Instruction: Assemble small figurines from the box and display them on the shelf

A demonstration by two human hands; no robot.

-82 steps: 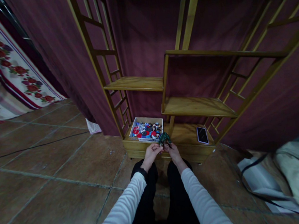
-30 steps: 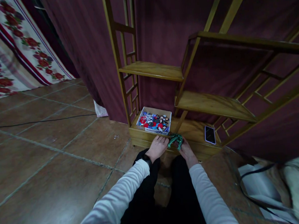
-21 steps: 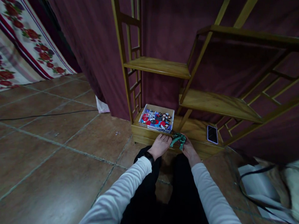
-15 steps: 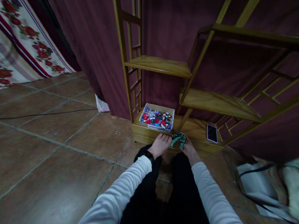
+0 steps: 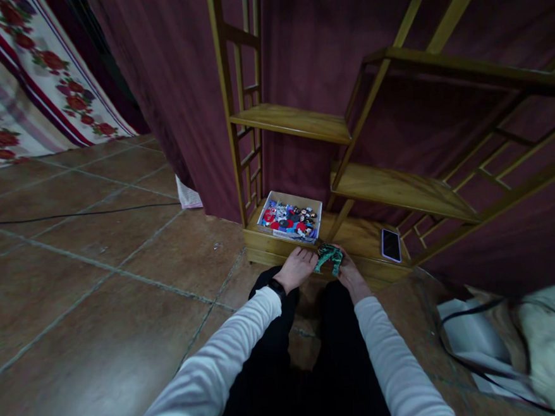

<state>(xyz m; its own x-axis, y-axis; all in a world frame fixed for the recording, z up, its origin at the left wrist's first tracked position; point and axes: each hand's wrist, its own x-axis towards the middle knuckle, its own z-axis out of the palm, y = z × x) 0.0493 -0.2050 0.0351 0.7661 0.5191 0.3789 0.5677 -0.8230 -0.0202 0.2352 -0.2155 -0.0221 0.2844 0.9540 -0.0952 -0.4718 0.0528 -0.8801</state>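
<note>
A small green figure (image 5: 329, 256) sits between my two hands at the front edge of the wooden shelf's bottom board (image 5: 355, 237). My left hand (image 5: 299, 267) pinches its left side with curled fingers. My right hand (image 5: 349, 272) grips it from the right. Just behind my hands is a white box (image 5: 290, 219) holding several small colourful toys. Both my arms wear white sleeves, and my dark trousers show below them.
A phone (image 5: 391, 245) lies on the bottom board to the right. Two wooden shelves (image 5: 295, 121) rise above against a dark red curtain (image 5: 178, 82). Bags (image 5: 538, 342) with a black strap lie on the tiled floor at right. A black cable (image 5: 69, 215) crosses the floor at left.
Since the earliest frame the view has shifted and my hands have lowered the green figure from above the board down to its front edge. Over the last second they have barely moved.
</note>
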